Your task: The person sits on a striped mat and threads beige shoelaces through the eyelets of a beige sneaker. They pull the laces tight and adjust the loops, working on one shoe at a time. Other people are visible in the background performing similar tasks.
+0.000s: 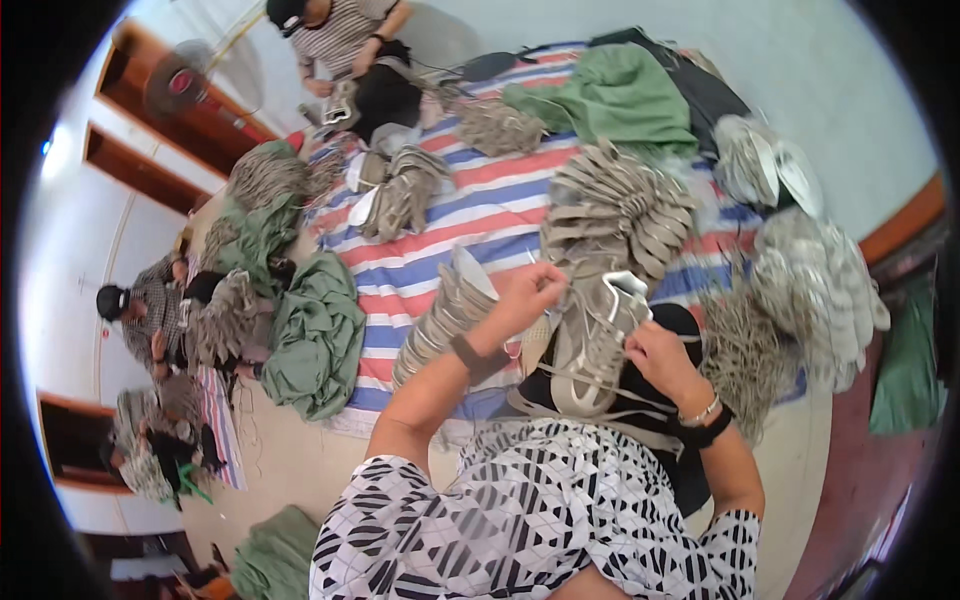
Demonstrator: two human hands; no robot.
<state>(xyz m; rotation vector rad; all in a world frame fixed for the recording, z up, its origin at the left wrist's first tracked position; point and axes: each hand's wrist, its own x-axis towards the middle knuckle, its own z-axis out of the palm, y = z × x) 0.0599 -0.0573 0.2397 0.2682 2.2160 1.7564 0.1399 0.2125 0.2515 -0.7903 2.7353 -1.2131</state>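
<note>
A beige and grey shoe upper (585,345) with a white-lined opening lies over my dark-clad lap, its toe toward me. Laces run across its front, and loose beige strands trail below it. To the left of the opening, my left hand (538,292) is raised with thumb and fingers pinched together. My right hand (664,358) sits close against the shoe's right side, its fingertips also pinched. Anything between the fingers of either hand is too small to make out.
A striped sheet (430,240) covers the floor ahead. Around me are a stack of uppers (445,320), a fanned pile of uppers (625,205), a heap of laces (745,350), bagged uppers (815,290) and green cloth (630,95). Other people (345,50) sit working farther off.
</note>
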